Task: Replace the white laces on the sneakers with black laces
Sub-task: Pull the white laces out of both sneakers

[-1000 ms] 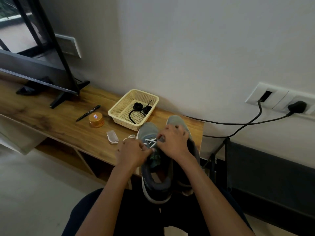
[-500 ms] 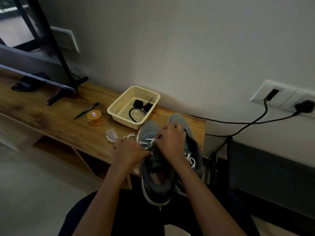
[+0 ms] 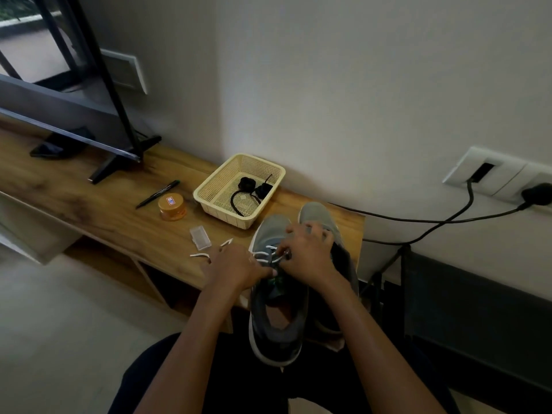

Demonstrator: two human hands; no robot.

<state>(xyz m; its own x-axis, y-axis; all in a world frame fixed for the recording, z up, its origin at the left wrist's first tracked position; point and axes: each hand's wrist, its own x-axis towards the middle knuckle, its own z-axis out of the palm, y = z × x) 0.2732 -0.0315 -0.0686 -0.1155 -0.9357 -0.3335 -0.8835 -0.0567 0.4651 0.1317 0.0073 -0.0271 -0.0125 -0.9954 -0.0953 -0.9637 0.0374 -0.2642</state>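
Two grey sneakers stand side by side at the right end of the wooden table (image 3: 89, 204), heels toward me. The left sneaker (image 3: 274, 318) carries a white lace (image 3: 264, 253) across its upper eyelets. My left hand (image 3: 236, 267) grips the sneaker's left side at the lace. My right hand (image 3: 310, 252) pinches the white lace over the tongue and hides much of the right sneaker (image 3: 318, 215). A loose white lace end (image 3: 198, 254) lies on the table to the left. Black laces (image 3: 249, 191) lie coiled in the cream basket (image 3: 209, 189).
An orange round tin (image 3: 172, 207), a black pen (image 3: 157, 194) and a small clear plastic case (image 3: 200, 238) lie left of the sneakers. A TV on a black stand (image 3: 119, 162) fills the far left. Black cables (image 3: 433, 219) run from wall sockets on the right.
My right hand has shifted slightly along the lace over the tongue while my left hand stays at the sneaker's side. The camera view has tilted a little.
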